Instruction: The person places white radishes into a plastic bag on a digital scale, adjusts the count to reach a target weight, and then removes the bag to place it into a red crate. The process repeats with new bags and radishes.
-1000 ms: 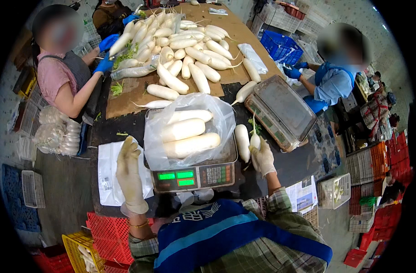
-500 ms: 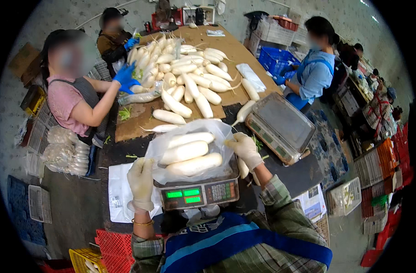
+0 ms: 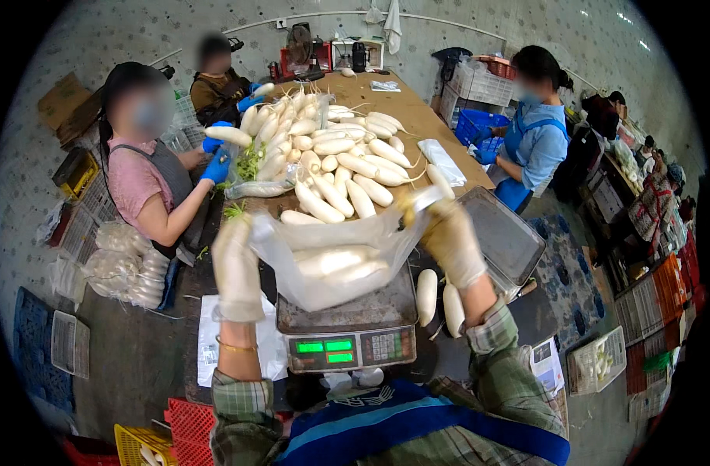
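Note:
A clear plastic bag (image 3: pixel 285 273) with white radishes (image 3: pixel 335 262) inside hangs above the far part of a digital scale (image 3: pixel 343 314), whose green displays are lit. My gloved left hand (image 3: pixel 238 272) is closed on the bag's left rim. On the other side my gloved right hand (image 3: pixel 452 242), slightly smeared by motion, grips the right rim, so the mouth is stretched wide. Two loose radishes (image 3: pixel 427 297) lie just right of the scale. Beyond the bag, a big heap of radishes (image 3: pixel 347 159) covers the middle of the table.
A second scale (image 3: pixel 506 233) stands to the right. White packaging (image 3: pixel 271 342) lies left of my scale. At the left a person (image 3: pixel 157 186) in blue gloves holds a radish; another person (image 3: pixel 215 85) is behind. Across on the right is a person in a blue shirt (image 3: pixel 545 140).
Both hands have raised the bag of radishes off the scale and moved it away from me. The left co-worker now holds up a radish. The view has shifted a little.

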`<state>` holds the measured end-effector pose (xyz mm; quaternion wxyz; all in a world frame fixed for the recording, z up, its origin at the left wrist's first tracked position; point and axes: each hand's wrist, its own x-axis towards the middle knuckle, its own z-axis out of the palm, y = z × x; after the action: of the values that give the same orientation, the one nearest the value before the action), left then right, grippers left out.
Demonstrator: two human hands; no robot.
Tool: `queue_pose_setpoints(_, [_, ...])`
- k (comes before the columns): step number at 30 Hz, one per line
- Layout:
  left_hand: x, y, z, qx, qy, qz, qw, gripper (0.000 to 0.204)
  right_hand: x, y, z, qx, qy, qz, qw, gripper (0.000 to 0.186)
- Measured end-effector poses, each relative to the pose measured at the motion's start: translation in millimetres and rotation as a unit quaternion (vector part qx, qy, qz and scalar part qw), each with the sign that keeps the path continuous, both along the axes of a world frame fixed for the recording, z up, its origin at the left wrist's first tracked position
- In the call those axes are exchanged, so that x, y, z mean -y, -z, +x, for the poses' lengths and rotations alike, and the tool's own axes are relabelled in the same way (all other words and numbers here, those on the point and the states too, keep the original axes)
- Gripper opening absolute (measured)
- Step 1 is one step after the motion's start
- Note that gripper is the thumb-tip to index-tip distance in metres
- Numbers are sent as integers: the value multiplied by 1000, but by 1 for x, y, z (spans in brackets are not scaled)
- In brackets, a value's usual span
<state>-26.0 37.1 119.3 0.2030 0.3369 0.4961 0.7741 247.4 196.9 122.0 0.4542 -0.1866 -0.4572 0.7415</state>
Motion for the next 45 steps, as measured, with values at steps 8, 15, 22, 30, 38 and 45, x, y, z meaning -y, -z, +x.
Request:
queue_pose_setpoints(8, [13,8,-1,324,305,58,894,32,31,-23,-4,40,-116,126,984,53])
queue_pose_setpoints(15, [13,9,16,391,413,101,816,36,57,-19,-6,130,-172,132,967,67])
queue_pose_setpoints(22, [20,20,42,424,504,92,747,39,66,-6,-13,180,-228,253,923,76])
queue_pose_setpoints(30, [35,26,48,371,368,-39,851,40,73,-37,-25,396,-121,391,822,41])
queue_pose_setpoints(38, [25,57,50,58,472,-158,865,34,46,33,-45,243,-312,219,892,40])
queue_pose_setpoints(45, [18,54,-12,241,398,-149,873,46,31,62,-36,341,-305,347,819,29])
